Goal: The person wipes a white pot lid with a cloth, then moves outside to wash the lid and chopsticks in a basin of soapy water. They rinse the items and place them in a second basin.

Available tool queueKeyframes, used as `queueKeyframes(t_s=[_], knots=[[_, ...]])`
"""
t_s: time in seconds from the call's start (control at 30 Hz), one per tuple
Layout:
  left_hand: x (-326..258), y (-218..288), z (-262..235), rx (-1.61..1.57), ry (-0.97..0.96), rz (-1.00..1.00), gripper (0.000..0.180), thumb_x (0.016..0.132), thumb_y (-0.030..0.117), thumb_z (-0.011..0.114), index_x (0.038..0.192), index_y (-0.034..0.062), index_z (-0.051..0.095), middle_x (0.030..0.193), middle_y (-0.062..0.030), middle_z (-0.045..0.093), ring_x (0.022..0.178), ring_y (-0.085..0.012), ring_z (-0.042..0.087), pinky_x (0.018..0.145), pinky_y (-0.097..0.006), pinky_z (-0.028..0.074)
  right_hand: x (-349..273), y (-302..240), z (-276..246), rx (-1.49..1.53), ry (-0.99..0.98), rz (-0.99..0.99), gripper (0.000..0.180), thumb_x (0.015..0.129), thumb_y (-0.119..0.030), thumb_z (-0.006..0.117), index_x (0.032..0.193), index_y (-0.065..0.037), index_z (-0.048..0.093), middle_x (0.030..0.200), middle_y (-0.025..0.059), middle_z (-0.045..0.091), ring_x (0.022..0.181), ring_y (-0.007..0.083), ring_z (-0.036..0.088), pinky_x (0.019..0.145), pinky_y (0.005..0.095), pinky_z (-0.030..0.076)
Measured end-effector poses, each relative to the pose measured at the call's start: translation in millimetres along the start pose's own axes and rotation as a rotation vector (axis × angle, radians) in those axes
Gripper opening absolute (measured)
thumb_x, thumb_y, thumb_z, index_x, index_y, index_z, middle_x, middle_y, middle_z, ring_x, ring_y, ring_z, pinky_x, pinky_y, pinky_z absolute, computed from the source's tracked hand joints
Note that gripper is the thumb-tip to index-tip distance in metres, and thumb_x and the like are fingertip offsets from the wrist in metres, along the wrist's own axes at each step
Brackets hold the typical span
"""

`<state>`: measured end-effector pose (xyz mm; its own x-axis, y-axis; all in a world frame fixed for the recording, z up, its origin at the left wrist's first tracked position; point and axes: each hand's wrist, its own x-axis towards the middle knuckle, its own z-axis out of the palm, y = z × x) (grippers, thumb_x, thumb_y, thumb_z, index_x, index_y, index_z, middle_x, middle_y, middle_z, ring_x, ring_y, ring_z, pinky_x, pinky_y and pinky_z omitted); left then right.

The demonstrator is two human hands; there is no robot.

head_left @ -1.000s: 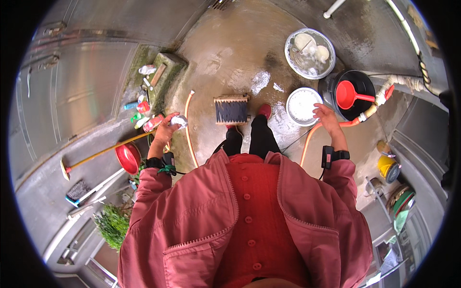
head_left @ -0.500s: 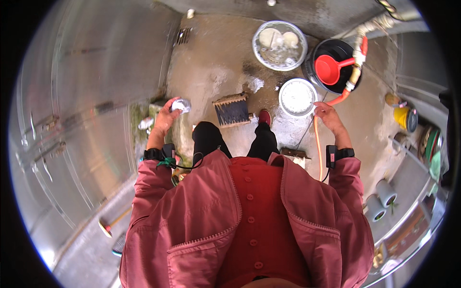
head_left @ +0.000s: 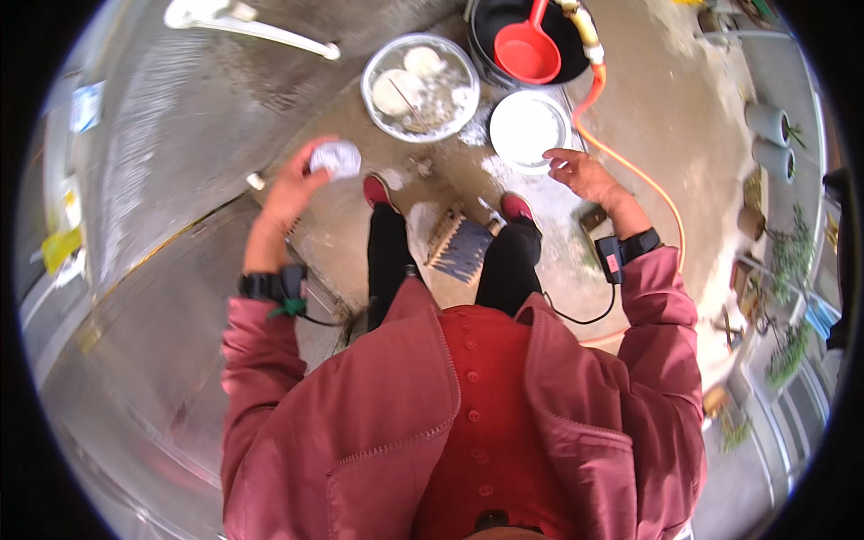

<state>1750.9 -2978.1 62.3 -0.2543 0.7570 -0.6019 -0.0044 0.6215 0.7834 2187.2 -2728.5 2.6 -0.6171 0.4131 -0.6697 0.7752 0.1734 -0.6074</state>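
Wet brown concrete floor point(head_left: 630, 117) spreads below you, w/ your L hand point(head_left: 295, 187) clamped on a small, round, silvery-white object point(head_left: 338, 159) at left, well apart from your R hand point(head_left: 587, 175), fingers parted nr the round white basin point(head_left: 566, 130), far right.

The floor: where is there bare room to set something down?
A broad bare patch of floor lies between the orange hose and the grey pots. It's crowded where the large basin, small basin and black tub cluster, and between the legs, by the dark wood-edged object.
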Motion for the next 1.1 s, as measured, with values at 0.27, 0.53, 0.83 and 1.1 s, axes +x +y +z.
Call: queueKeyframes(t_s=[0.27, 0.53, 0.83, 1.1], knots=[[172.1, -34.6, 33.9, -0.289, -0.302, 0.159, 0.043, 0.093, 0.010, 0.062, 0.135, 0.0083, 0.053, 0.119, -0.0020, 0.061, 0.110, -0.0126, 0.057, 0.096, -0.029, 0.046, 95.8, 52.8, 123.7, -0.066, -0.159, -0.027, 0.031, 0.090, -0.022, 0.054, 0.114, -0.006, 0.064, 0.110, 0.0191, 0.066, 0.102, 0.0380, 0.063, 0.090, 0.0426, 0.049], [191.5, -213.6, 146.9, -0.752, -0.125, -0.280, 0.044, 0.094, 0.011, 0.058, 0.137, 0.0078, 0.048, 0.129, -0.0049, 0.058, 0.120, -0.0182, 0.055, 0.102, -0.036, 0.043, 238.0, 147.3, 346.2, -0.236, -0.338, -0.143, 0.031, 0.086, -0.017, 0.055, 0.113, -0.012, 0.069, 0.114, 0.0145, 0.066, 0.106, 0.0350, 0.061, 0.089, 0.0440, 0.050], [192.2, -334.1, 185.6, -0.748, -0.116, -0.480, 0.054, 0.094, 0.015, 0.060, 0.143, 0.0061, 0.040, 0.138, -0.0060, 0.051, 0.125, -0.0194, 0.051, 0.105, -0.037, 0.039, 268.5, 201.2, 502.3, -0.865, -0.580, -0.382, 0.022, 0.085, -0.027, 0.062, 0.099, -0.015, 0.075, 0.107, 0.0032, 0.068, 0.106, 0.0272, 0.060, 0.095, 0.0542, 0.038], [221.8, -350.8, 170.3, -0.651, -0.061, -0.493, 0.047, 0.096, 0.009, 0.055, 0.140, 0.0066, 0.043, 0.134, -0.0054, 0.054, 0.123, -0.0188, 0.052, 0.104, -0.036, 0.041, 267.0, 244.7, 521.5, -0.672, -0.524, -0.352, 0.017, 0.079, -0.028, 0.067, 0.088, -0.015, 0.073, 0.100, 0.0009, 0.065, 0.099, 0.0254, 0.060, 0.084, 0.0500, 0.043]])
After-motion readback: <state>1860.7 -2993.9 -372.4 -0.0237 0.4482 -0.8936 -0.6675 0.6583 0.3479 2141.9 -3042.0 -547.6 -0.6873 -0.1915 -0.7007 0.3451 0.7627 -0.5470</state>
